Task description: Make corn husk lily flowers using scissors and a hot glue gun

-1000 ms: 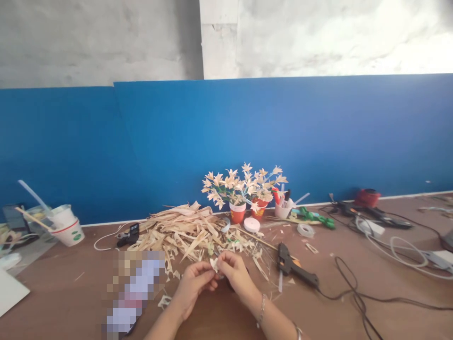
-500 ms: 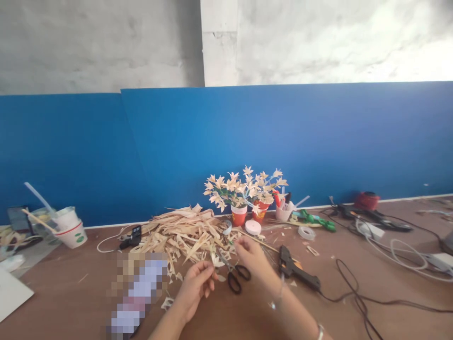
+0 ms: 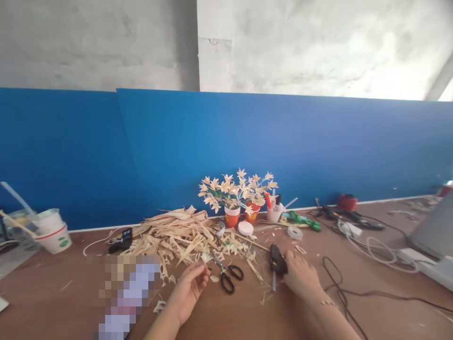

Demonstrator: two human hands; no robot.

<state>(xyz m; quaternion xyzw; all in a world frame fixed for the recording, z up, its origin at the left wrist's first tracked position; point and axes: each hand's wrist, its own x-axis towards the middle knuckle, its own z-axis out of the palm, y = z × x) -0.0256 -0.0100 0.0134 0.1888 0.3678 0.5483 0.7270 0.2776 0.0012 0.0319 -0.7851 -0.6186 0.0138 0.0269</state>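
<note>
My left hand (image 3: 189, 289) is closed in a pinch at the front of the husk pile; what its fingertips hold is too small to make out. A pale petal-like piece (image 3: 205, 258) shows just beyond those fingertips. To the right, my right hand (image 3: 300, 274) is wrapped round the black hot glue gun (image 3: 276, 259), whose handle it mostly hides. Between the hands lie black-handled scissors (image 3: 227, 278), blades toward the pile. Dried husk strips (image 3: 177, 231) are heaped behind my left hand.
Husk flowers (image 3: 226, 186) stand in red cups (image 3: 232, 218) by the blue partition (image 3: 212, 132). Nearby are a white roll (image 3: 245, 228), clear tape (image 3: 295, 233) and a cup of tools (image 3: 274, 214). Black cables (image 3: 339, 283) trail rightward; a pixelated object (image 3: 129, 302) lies front left.
My right hand has moved right and down onto the glue gun and gripped it; the gun has turned. My left hand keeps its pinch. The view has swung slightly right.
</note>
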